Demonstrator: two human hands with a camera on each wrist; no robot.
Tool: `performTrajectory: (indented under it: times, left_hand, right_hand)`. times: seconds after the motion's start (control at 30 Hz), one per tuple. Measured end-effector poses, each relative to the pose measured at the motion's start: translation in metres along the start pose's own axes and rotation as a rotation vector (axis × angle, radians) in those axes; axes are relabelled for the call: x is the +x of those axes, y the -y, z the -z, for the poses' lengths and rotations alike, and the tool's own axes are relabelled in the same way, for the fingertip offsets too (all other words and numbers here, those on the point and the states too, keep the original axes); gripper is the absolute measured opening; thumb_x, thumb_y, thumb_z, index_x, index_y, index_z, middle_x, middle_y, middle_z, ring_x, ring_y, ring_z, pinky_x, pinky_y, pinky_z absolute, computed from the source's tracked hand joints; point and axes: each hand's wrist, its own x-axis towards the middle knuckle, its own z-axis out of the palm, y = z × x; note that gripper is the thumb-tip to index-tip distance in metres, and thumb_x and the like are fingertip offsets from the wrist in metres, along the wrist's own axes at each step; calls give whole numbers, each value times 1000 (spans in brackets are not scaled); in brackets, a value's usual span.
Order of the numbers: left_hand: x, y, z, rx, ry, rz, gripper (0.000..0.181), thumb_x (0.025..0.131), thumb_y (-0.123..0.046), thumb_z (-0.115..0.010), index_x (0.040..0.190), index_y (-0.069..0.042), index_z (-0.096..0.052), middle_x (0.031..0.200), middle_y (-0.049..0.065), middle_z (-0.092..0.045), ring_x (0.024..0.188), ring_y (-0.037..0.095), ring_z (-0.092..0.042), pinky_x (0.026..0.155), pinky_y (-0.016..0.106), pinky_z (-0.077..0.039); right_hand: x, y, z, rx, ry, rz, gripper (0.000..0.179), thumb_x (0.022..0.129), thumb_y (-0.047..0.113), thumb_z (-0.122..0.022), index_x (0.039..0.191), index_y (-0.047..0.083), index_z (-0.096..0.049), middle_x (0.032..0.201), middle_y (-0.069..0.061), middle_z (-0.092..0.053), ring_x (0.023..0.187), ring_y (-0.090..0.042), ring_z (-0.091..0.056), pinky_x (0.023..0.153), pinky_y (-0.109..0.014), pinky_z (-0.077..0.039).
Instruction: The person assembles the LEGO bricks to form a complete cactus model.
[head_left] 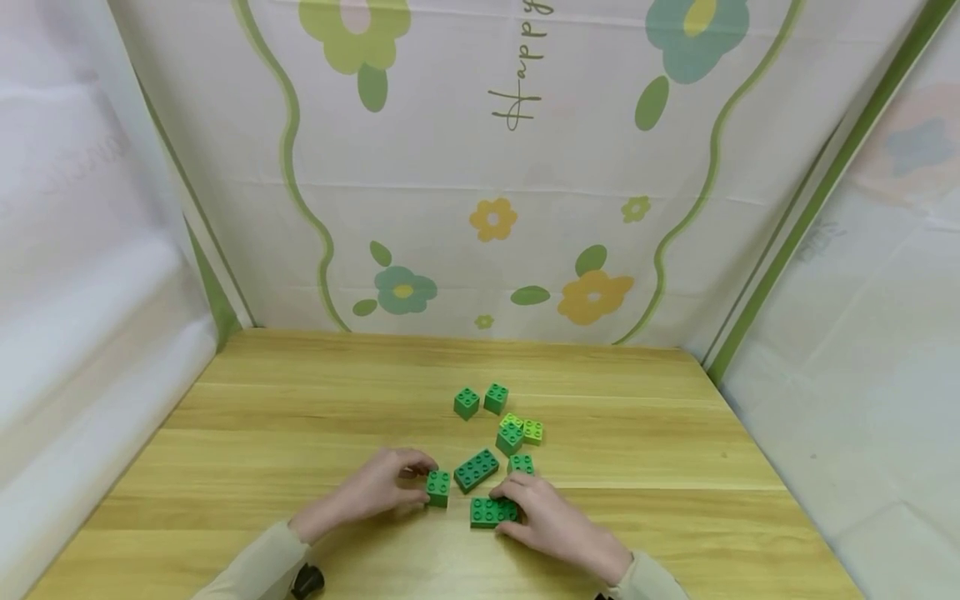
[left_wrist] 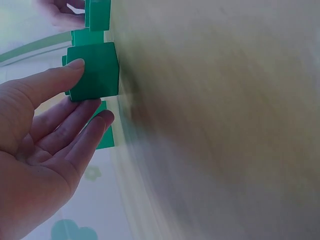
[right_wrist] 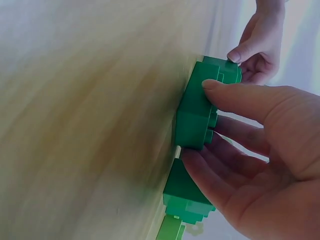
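Observation:
On the wooden table, my left hand [head_left: 378, 485] pinches a square green building block [head_left: 438, 489] between thumb and fingers. The left wrist view shows the thumb on the near face of this block [left_wrist: 95, 72], with fingers under its lower side. My right hand [head_left: 551, 517] grips one end of a long green block [head_left: 486, 513], lying studs up. In the right wrist view the thumb presses one side of the long block [right_wrist: 192, 117], and fingers curl around its end. Between and just beyond the hands lies another long green block [head_left: 476, 472], set diagonally.
A square green block [head_left: 521, 463] sits just beyond my right fingers. Farther back, a green block [head_left: 510, 438] partly covers a lime block [head_left: 512, 419], beside another lime block [head_left: 532, 432]. Two green blocks [head_left: 467, 404] stand behind. A flowered cloth [head_left: 450, 250] borders the table.

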Motion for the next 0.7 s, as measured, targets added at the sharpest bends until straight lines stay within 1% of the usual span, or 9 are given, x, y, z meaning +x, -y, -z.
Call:
performTrajectory:
  times: [0.13, 0.37, 0.53, 0.7]
  left_hand:
    - [0, -3, -3, -3, 17, -3, 35, 84, -17, -78, 115, -6, -69, 114, 9, -73, 102, 22, -70, 89, 28, -59]
    - [0, -7, -9, 4, 21, -26, 35, 82, -17, -79, 115, -6, -70, 112, 7, -74, 101, 19, -71, 89, 27, -59]
    - [-1, -12, -12, 8, 32, -39, 36, 82, -19, -80, 114, -5, -70, 111, 7, -74, 100, 18, -71, 87, 27, -59]
    - [0, -16, -17, 14, 35, -49, 34, 82, -18, -80, 113, -6, -71, 111, 6, -75, 100, 15, -71, 87, 25, -59]
  right_hand:
    - [-2, 0, 2, 13, -3, -1, 32, 85, 18, -77, 114, 7, -68, 108, -1, -68, 98, -7, -63, 85, -21, -56]
    - [-7, 0, 5, 44, -25, -2, 30, 86, 16, -76, 114, 8, -68, 107, 0, -67, 93, -4, -60, 79, -17, -55]
    - [-10, 2, 10, 40, -61, 8, 30, 86, 16, -75, 115, 7, -67, 109, -1, -68, 98, -9, -64, 83, -21, -57]
    - [-10, 5, 14, 18, -106, 30, 31, 85, 15, -76, 114, 6, -67, 108, -1, -68, 96, -8, -64, 83, -21, -58]
